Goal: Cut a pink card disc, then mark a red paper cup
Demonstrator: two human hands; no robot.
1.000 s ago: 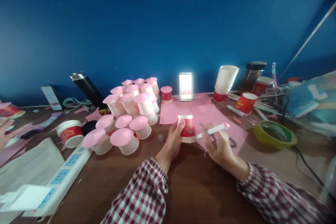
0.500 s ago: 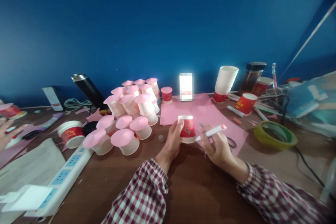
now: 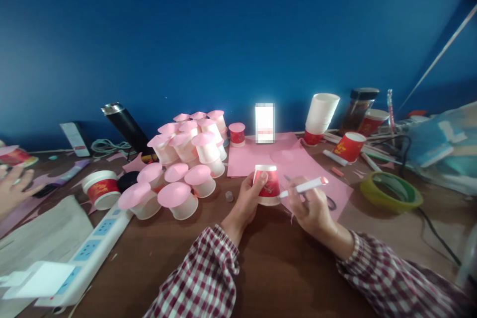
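My left hand (image 3: 246, 196) is closed around a red and white paper cup (image 3: 271, 186), its thumb on the printed side. In my right hand (image 3: 311, 208) is a white marker (image 3: 303, 186), gripped like a pen, its tip at the cup's lower right side. Behind both hands lie sheets of pink paper (image 3: 257, 156). Dark scissors (image 3: 330, 203) rest on the paper, partly hidden by my right hand. To the left stand several white cups topped with pink paper discs (image 3: 177, 195). A small clear cap (image 3: 229, 196) lies beside my left hand.
A power strip (image 3: 87, 253) runs along the left, with another person's hand (image 3: 17, 186) beyond. A black flask (image 3: 126, 126) leans at the back. On the right are stacked paper cups (image 3: 322, 114), a yellow tape roll (image 3: 391, 192) and a plastic bag (image 3: 443, 144).
The cup has turned slightly in my left hand, and my thumb has shifted right across its side. My right hand and the marker have moved a little to the right.
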